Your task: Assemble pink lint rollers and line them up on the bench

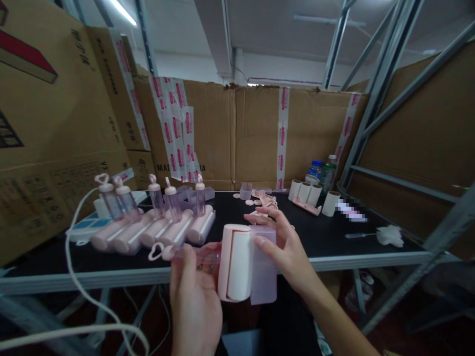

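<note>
In front of me, below the table edge, is a pink-and-white plastic piece [237,262] with a rounded body and a seam along its side. A clear pink tube [206,255] ending in a heart-shaped loop [156,251] projects from its left side, and my left hand [196,296] is closed round that tube. At the right end a translucent lilac box-shaped part [264,267] meets the body. My right hand [284,242] grips this part between thumb and fingers. How the parts join is hidden.
Several assembled pink cylinders with tubes [161,225] stand at left. Behind lie loose pink parts [264,198]; white cylinders [305,193], bottles [328,173] and crumpled tissue [389,236] are at right. Cardboard [252,133] walls the back; a white cable [72,267] hangs at left.
</note>
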`<move>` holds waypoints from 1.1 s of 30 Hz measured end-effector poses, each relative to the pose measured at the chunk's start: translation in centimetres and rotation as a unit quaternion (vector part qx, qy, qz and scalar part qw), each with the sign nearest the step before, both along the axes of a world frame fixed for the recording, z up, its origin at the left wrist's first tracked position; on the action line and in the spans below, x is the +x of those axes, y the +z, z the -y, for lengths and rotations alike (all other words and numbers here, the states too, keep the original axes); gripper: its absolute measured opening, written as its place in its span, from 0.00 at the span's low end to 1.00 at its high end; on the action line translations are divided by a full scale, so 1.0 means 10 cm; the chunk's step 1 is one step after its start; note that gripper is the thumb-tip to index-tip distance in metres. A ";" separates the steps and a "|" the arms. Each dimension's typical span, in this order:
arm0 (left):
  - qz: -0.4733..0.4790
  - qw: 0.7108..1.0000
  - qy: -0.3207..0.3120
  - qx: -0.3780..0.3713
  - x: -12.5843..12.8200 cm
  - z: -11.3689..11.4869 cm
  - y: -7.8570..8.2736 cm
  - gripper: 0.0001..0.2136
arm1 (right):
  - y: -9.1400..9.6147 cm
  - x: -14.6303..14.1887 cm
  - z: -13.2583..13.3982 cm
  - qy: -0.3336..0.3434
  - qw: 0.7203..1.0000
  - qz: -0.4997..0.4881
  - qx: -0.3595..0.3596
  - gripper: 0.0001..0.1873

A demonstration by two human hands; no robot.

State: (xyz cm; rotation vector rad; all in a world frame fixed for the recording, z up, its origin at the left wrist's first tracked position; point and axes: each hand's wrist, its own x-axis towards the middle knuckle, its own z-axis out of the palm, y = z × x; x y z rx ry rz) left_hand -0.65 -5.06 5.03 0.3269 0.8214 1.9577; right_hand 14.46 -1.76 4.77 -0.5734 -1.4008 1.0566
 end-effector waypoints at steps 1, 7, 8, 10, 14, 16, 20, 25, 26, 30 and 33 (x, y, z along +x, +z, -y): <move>-0.006 1.000 -0.003 0.002 0.03 0.01 -0.02 0.09 | -0.01 -0.04 0.02 -0.020 1.000 0.005 0.008 0.26; -0.039 0.999 -0.005 0.007 0.28 0.10 -0.24 0.18 | -0.16 -0.32 0.20 -0.174 0.984 0.029 0.031 0.17; -0.044 0.999 -0.011 0.006 0.30 0.11 -0.25 0.20 | -0.17 -0.34 0.22 -0.182 0.983 0.022 0.026 0.17; -0.055 0.998 -0.026 0.014 0.30 0.10 -0.25 0.21 | -0.19 -0.34 0.21 -0.182 0.983 0.009 0.020 0.17; -0.141 0.985 -0.085 0.055 0.26 0.05 -0.23 0.20 | -0.24 -0.28 0.05 -0.166 0.985 -0.057 0.000 0.19; -0.246 0.959 -0.127 0.067 0.26 -0.02 -0.22 0.21 | -0.27 -0.24 -0.08 -0.161 0.980 -0.114 -0.015 0.19; -0.443 0.884 -0.122 0.088 0.26 -0.39 -0.16 0.15 | -0.32 -0.11 -0.36 -0.182 0.971 -0.151 -0.021 0.24; -0.661 0.750 0.034 -0.001 0.23 -1.19 0.13 0.09 | -0.39 0.20 -0.47 -0.254 0.955 -0.148 -0.036 0.26; -0.682 0.730 0.048 -0.026 0.23 -1.36 0.18 0.09 | -0.40 0.26 -0.45 -0.260 0.954 -0.148 -0.030 0.25; -0.740 0.656 0.081 -0.123 0.27 -1.93 0.24 0.12 | -0.44 0.45 -0.30 -0.268 0.952 -0.149 -0.015 0.22; -0.762 0.618 0.099 -0.165 0.31 -2.16 0.18 0.15 | -0.47 0.57 -0.21 -0.261 0.955 -0.139 -0.025 0.22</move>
